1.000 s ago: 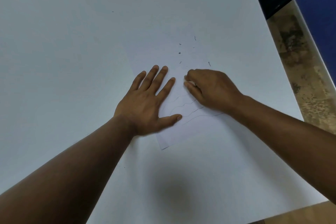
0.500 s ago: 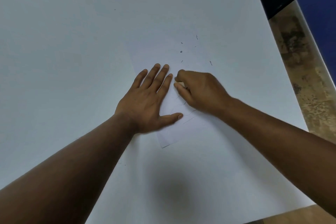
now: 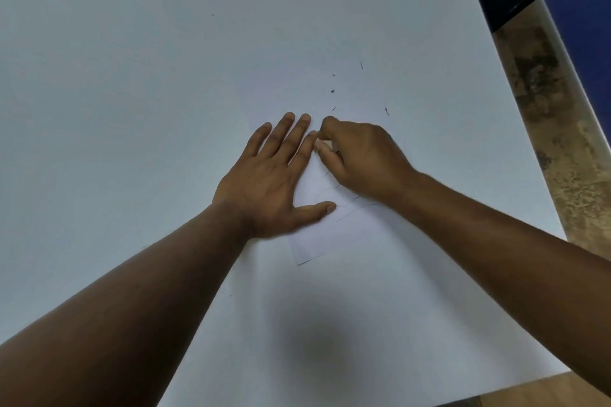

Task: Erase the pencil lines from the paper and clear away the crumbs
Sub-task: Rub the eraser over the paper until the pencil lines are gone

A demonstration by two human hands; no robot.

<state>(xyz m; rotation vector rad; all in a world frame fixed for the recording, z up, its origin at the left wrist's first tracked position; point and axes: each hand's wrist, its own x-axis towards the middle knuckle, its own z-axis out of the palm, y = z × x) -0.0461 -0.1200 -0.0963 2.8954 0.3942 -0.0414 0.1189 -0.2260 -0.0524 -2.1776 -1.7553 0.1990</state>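
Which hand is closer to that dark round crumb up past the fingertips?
Right. The right hand has its knuckles just below the round crumb; the left hand lies flat on the paper, farther down-left.

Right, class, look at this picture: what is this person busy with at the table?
A person is rubbing out pencil lines on a sheet of paper that lies on a white table. The left hand lies flat on the paper and holds it down. The right hand pinches a small pale eraser and works it on the sheet, close to the left fingertips. Some pencil lines are not yet erased, and dark crumbs lie scattered beyond the hands.
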